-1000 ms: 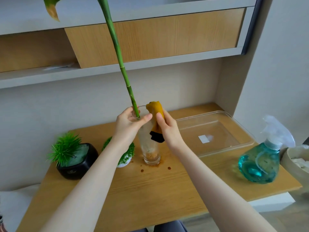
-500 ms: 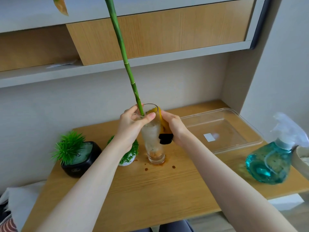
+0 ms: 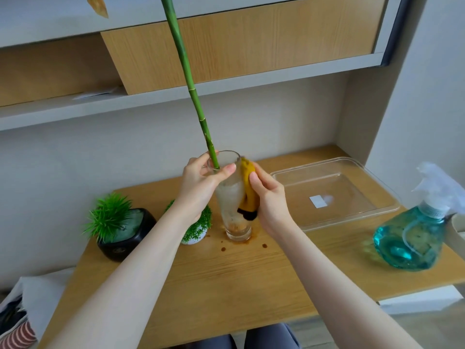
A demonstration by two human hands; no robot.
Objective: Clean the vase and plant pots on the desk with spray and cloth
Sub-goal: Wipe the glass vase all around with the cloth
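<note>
So the tall glass vase (image 3: 232, 197) stands upright mid-tabletop, cloudy on the inside with brownish gunk at the bottom, and a long green bamboo stalk (image 3: 193, 96) sticks out of it at a slant. The left hand (image 3: 201, 183) pinches the rim, and the right hand (image 3: 269, 197) grips a mustard-yellow cloth (image 3: 247, 195) pressed against the vase's right side. The wooden tabletop (image 3: 226, 285) has brown drips around the vase base, under a grey wall and wood-fronted shelves. A black plant pot (image 3: 125, 233) and a small white plant pot (image 3: 193, 236) sit just left of the vase, the white one half hidden behind the left wrist. A clear plastic tray (image 3: 334, 195) lies to the right and a teal spray bottle (image 3: 415, 238) stands further right.
</note>
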